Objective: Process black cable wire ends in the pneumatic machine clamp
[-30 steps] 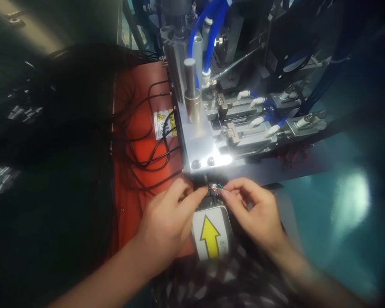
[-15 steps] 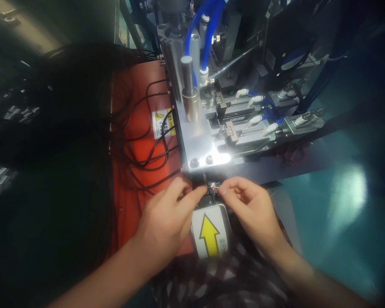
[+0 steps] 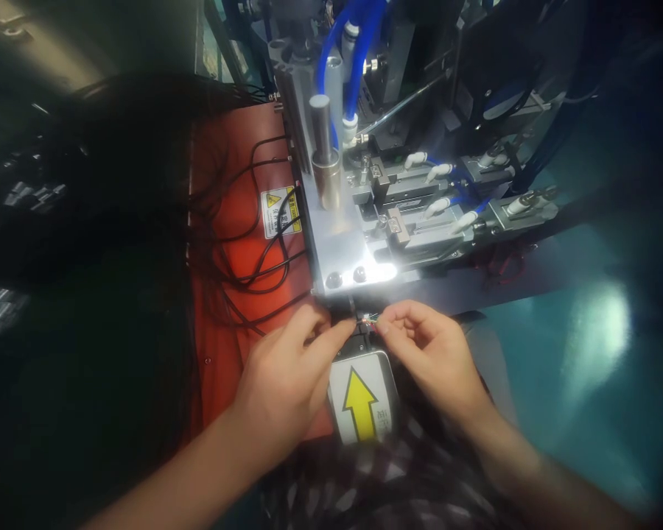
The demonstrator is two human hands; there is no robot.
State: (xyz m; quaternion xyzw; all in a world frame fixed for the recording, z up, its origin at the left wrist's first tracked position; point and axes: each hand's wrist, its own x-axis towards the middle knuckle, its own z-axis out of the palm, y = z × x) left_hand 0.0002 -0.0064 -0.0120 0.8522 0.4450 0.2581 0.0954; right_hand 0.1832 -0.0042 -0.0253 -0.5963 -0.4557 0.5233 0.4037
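Observation:
My right hand (image 3: 431,353) is closed in a pinch on a few thin coloured wires (image 3: 372,320). Something small and whitish shows at their left end, too small to make out clearly. My left hand (image 3: 287,368) comes in from the other side, with thumb and forefinger tips at the left end of the wires. Its fingers are closed, and what they grip, if anything, is hidden. Both sets of fingertips are over a narrow dark metal track (image 3: 360,340), just in front of the machine's shiny metal block (image 3: 337,246).
A white plate with a yellow arrow (image 3: 360,405) lies below the hands. Black cables (image 3: 254,276) loop across a red panel (image 3: 237,169) with a warning label (image 3: 281,211). Slides with white air fittings (image 3: 439,172) and blue hoses (image 3: 358,81) stand behind to the right.
The coloured wires show a little more spread out between the fingertips. Both hands stay in almost the same place.

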